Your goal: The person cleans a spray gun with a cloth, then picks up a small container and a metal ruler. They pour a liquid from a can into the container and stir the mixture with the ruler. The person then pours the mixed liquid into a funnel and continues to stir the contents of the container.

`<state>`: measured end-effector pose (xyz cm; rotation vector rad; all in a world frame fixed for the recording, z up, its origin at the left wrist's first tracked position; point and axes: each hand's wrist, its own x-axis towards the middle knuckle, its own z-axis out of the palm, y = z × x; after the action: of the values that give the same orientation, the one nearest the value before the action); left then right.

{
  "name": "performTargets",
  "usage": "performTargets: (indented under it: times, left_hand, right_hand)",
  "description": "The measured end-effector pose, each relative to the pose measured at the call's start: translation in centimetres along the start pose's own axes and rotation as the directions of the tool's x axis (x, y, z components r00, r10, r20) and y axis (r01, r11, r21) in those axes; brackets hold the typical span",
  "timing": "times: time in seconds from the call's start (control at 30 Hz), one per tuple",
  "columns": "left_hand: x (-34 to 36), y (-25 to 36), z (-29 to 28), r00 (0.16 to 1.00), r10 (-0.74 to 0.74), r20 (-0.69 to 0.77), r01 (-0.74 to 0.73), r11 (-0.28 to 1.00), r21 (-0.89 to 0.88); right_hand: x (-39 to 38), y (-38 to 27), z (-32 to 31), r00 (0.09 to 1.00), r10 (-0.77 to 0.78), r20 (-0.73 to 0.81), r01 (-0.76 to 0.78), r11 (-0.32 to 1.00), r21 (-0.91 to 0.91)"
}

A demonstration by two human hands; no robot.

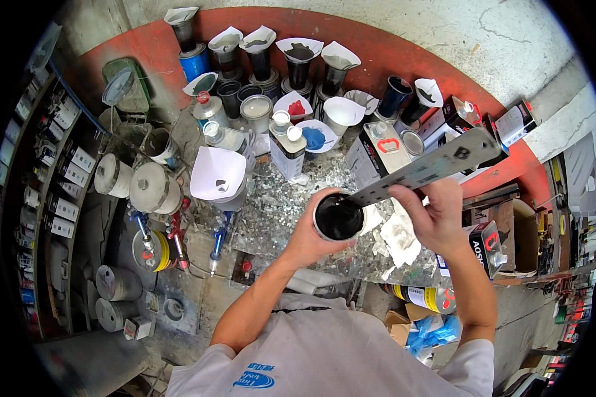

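The left hand [304,235] wrapped the cup [362,229] over the bench [278,205]; the right hand [442,215] pinched the strip [430,162], its tip in the black paint [338,218], though how deep was hard to tell. A tilted cup or quick flick could have spilled paint.

Cup [353,237]: bottom hidden (black liquid [338,220]).

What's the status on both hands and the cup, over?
Left hand around cup of dark liquid. Right hand gripping flat grey strip, lower end in cup. Crumpled white material on bench, right of cup.
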<state>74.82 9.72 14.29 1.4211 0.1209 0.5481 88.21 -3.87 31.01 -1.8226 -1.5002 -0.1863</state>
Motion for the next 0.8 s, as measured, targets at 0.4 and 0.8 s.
performTargets:
  times: [0.4, 0.8]
  left_hand:
    - [0.1, -0.3, 0.1, 0.997, -0.066, -0.025, 0.064, 0.994, -0.087]
    - [-0.5, -0.8, 0.3, 1.0, -0.01, 0.014, 0.009, 1.0, 0.025]
  right_hand:
    - [-2.7, -0.7, 2.3, 0.996, 0.052, 0.075, -0.055, 0.998, 0.038]
    - [0.9, -0.9, -0.6, 0.995, -0.097, 0.038, 0.1, 0.993, -0.062]
